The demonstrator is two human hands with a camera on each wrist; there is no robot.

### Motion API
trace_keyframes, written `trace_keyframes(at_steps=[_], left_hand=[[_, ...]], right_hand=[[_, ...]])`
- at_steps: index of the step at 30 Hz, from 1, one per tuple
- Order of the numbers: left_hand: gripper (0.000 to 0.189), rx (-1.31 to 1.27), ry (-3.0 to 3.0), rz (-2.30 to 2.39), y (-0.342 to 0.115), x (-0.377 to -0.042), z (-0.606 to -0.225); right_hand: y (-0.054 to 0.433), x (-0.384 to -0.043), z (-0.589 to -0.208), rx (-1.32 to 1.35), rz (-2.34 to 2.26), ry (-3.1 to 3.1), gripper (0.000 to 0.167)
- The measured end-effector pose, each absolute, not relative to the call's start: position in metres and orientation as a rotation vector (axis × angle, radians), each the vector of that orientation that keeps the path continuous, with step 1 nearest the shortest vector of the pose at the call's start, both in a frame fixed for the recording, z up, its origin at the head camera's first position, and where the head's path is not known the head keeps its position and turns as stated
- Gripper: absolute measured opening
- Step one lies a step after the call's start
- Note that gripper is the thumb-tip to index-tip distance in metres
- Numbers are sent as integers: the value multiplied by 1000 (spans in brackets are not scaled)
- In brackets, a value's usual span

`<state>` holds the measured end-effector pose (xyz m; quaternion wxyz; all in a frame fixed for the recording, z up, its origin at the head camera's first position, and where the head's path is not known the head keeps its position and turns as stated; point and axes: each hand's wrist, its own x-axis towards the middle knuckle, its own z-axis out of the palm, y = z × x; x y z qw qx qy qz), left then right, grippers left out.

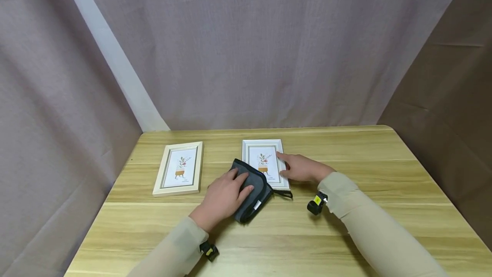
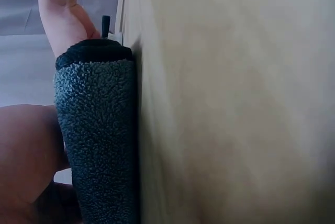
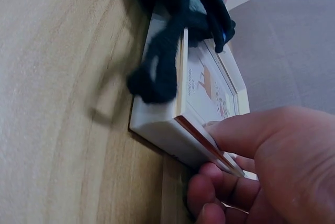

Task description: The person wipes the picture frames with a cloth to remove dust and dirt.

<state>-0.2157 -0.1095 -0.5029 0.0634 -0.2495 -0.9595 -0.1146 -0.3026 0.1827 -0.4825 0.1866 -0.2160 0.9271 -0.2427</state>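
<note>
A white picture frame (image 1: 271, 166) with a potted-plant print lies face up on the table. My right hand (image 1: 303, 168) pinches its right edge, thumb on the front and fingers curled at the side, as the right wrist view shows. A folded dark grey cloth (image 1: 258, 183) with black trim, a small white tag and a black loop (image 3: 157, 77) covers the frame's lower left part. On top of the cloth rests my left hand (image 1: 223, 193), fingers and thumb spread over it. The cloth's fuzzy pile (image 2: 99, 130) fills the left wrist view beside the hand.
A cream picture frame (image 1: 173, 190) with the same print lies face up to the left. The wooden table (image 1: 330, 243) ends at a grey curtain (image 1: 246, 54) behind and a brown curtain (image 1: 453, 80) at the right.
</note>
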Motion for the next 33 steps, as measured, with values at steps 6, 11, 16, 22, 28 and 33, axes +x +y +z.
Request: trace_keyframes(at_steps=[6,11,16,22,28,33], left_hand=[[56,-744,-2895,-351,-107,-225,-499],[52,-750,-2905,-387,-107,-235,-499],[47,-743,-2911,-385,-106,-244,-499],[46,-724,-2914,-385,-104,-251,-494],[45,-687,-2937,-385,-102,-262,-497],[45,-677,-2938,-402,-101,-271,-497]], right_hand=[[184,-301,-481,-634,-718,2594,79],[183,-301,-480,-622,-706,2596,78],[183,-300,-478,-644,-692,2597,78],[182,-301,-477,-657,-664,2607,78],[183,-302,-480,-672,-651,2610,79],[183,-303,-480,-673,-642,2607,80]])
